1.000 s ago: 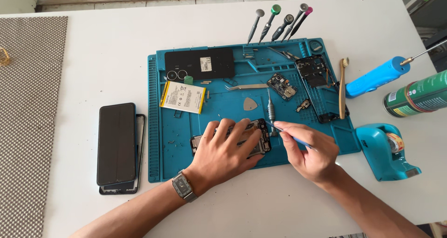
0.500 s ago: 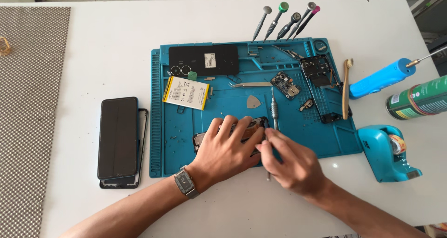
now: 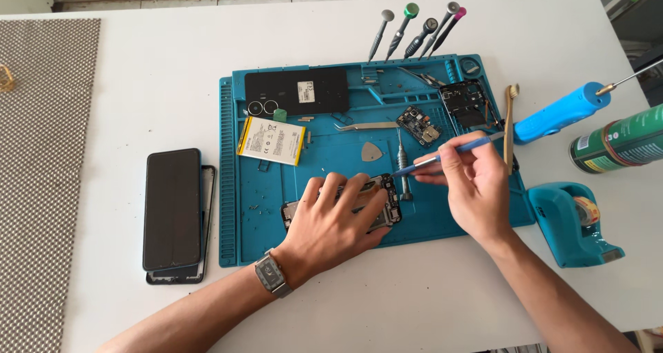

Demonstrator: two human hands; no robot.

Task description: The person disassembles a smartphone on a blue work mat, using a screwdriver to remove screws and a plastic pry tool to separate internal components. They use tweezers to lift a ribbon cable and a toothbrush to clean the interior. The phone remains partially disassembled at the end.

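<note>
My left hand (image 3: 333,223) lies flat on an opened phone frame (image 3: 384,201) at the front of the blue repair mat (image 3: 235,208), pinning it down. A watch is on that wrist. My right hand (image 3: 473,187) holds a thin blue-handled tool (image 3: 449,153) like a pen, slanted, with its tip near the phone frame's upper right corner. A grey screwdriver (image 3: 402,161) lies on the mat just under that tip.
On the mat lie a yellow-white battery (image 3: 271,140), a black back cover (image 3: 297,91), a circuit board (image 3: 419,125), tweezers (image 3: 362,126) and a grey pick (image 3: 371,152). A black phone (image 3: 172,208) sits left of the mat. Screwdrivers (image 3: 414,28), a blue tape dispenser (image 3: 573,222) and a green can (image 3: 618,142) stand around.
My right hand has lifted up and to the right, swinging the blue tool from a low position by the phone frame to a raised slant. My left hand stays on the frame.
</note>
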